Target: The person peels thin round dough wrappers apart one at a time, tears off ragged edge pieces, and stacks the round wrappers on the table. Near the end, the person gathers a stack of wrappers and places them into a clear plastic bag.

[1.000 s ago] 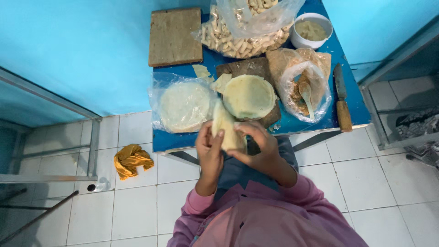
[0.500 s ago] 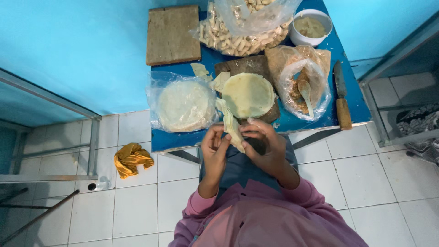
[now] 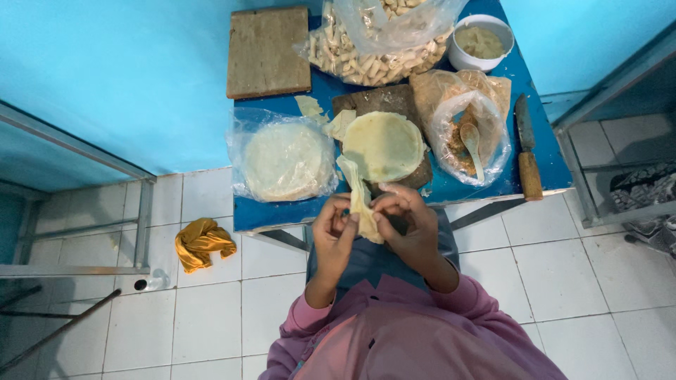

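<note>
Both the left hand [image 3: 336,236] and right hand [image 3: 410,226] pinch a pale, thin folded pastry wrapper [image 3: 362,204] just off the blue tabletop [image 3: 436,186] edge, fingers hiding its lower end.

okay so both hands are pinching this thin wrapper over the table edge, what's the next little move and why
Probably keep folding the pale wrapper into a tighter roll: the left hand and right hand pinch its lower part, while its top edge hangs loose beside the round sheet on the board.

pink long sleeves, blue-grey apron
</note>
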### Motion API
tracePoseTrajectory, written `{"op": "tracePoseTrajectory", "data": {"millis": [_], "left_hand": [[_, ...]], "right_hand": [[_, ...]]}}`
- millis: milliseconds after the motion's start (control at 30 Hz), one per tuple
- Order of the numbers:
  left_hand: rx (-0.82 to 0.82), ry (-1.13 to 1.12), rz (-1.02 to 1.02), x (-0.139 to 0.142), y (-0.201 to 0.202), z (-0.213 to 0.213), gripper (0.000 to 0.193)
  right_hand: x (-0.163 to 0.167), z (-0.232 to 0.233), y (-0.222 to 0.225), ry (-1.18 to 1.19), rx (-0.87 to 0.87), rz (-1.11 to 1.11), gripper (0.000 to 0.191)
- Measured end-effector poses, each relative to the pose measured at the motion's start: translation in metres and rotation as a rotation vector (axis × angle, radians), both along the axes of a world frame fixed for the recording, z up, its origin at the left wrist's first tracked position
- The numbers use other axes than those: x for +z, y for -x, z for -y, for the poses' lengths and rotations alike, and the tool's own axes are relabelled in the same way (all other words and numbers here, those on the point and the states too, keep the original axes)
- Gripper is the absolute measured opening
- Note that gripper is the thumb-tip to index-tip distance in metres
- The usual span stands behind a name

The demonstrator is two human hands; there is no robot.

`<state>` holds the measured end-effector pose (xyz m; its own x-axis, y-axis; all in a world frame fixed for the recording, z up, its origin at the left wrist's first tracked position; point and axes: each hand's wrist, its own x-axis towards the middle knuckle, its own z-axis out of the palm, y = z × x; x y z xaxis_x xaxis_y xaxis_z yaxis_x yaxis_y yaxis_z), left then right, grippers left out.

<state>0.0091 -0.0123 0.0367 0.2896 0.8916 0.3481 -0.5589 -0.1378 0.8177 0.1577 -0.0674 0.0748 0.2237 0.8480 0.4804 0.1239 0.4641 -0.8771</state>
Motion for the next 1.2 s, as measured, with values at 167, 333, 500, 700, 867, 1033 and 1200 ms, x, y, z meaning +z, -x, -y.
{"op": "tracePoseTrajectory", "data": {"millis": [167, 333, 500, 700, 867, 1033, 1200], "left_hand": [[0.018, 0.002, -0.030, 0.001, 0.006, -0.003, 0.012], [0.099, 0.017, -0.165, 0.002, 0.012, -0.006, 0.019], [0.179, 0.086, -0.068, -0.004, 0.019, -0.012, 0.011], [0.057, -0.043, -0.109, -0.002, 0.016, -0.004, 0.012], [0.050, -0.171, -0.286, -0.007, 0.020, 0.001, 0.015], [0.042, 0.056, 0.027, -0.028, 0.030, -0.012, 0.017], [0.105, 0.249, 0.314, -0.016, 0.037, -0.016, 0.033]], "right_hand": [[-0.011, -0.004, 0.003, 0.056, 0.028, -0.171, 0.052], [-0.030, -0.006, 0.007, 0.055, 0.043, -0.138, 0.052], [-0.038, -0.023, -0.008, 0.171, 0.070, -0.375, 0.051], [-0.015, -0.023, -0.013, 0.233, 0.272, -0.336, 0.071], [-0.009, -0.026, -0.008, 0.137, 0.254, -0.236, 0.075], [-0.019, -0.027, -0.022, 0.256, 0.045, -0.200, 0.067], [-0.015, -0.026, -0.028, 0.095, 0.047, -0.377, 0.062]]}}
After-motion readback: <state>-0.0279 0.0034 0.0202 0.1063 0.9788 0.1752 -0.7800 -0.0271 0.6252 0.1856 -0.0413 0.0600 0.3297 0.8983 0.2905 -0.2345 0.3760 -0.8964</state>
